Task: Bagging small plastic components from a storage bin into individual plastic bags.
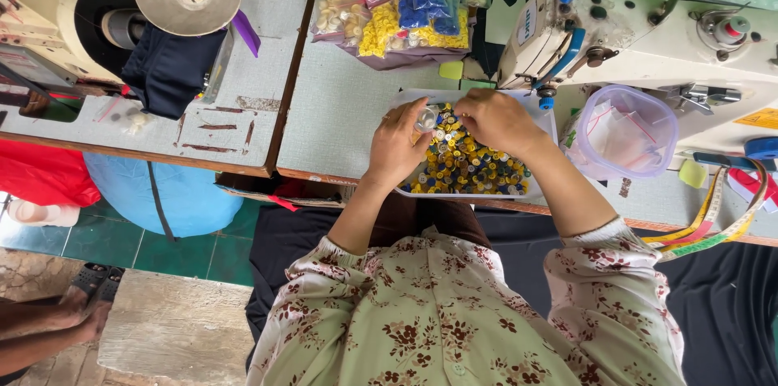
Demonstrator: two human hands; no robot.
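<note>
A small clear plastic bag [427,117] is pinched between the two hands, directly above a shallow white tray [541,122] heaped with yellow, blue and white buttons [466,165]. The left hand [397,145] has its fingers curled closed around the bag's near side, thumb and forefinger gripping the mouth; the right hand [496,121] comes in from the other side, fingertips bunched and closed against the bag's edge, though whether it holds a button there is too small to tell. Both wrists rest over the tray, which sits at the near edge of a grey worktable [340,122]. Just beyond the hands lies a pile of small packets of sorted buttons [397,5], yellow, cream and blue. Just beside the right hand, outward, stands a clear round plastic container [628,130], and beyond it a white sewing machine [648,37]. A yellow measuring tape [717,220] trails over the table edge farther out on that side. Well away past the left hand, dark folded cloth [170,66] lies under a second machine [49,13].
</note>
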